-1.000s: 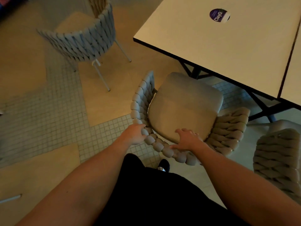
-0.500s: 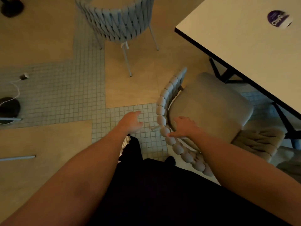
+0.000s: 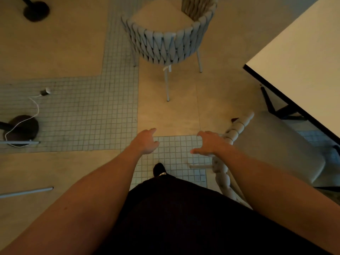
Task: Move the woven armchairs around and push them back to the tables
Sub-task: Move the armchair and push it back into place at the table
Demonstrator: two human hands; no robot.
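Observation:
A beige woven armchair (image 3: 276, 144) stands at the right, its seat reaching under the corner of a pale table (image 3: 301, 67). Just left of its rope back hovers my right hand (image 3: 207, 142), fingers spread, holding nothing. My left hand (image 3: 146, 140) is open over the tiled floor, apart from both chairs. A grey-blue woven armchair (image 3: 165, 43) stands alone at the top centre, its back toward me, away from the table.
Two dark round stand bases (image 3: 24, 128) (image 3: 35, 11) sit on the floor at the left, with a white cable and plug (image 3: 45, 92) beside one. A thin grey pole (image 3: 27, 192) lies at lower left. My dark shoe (image 3: 159, 169) is on the tiles.
Both hands have let go of the beige chair's back, the left first. The view has swung left, so the grey-blue chair is now ahead and the beige chair sits at the right.

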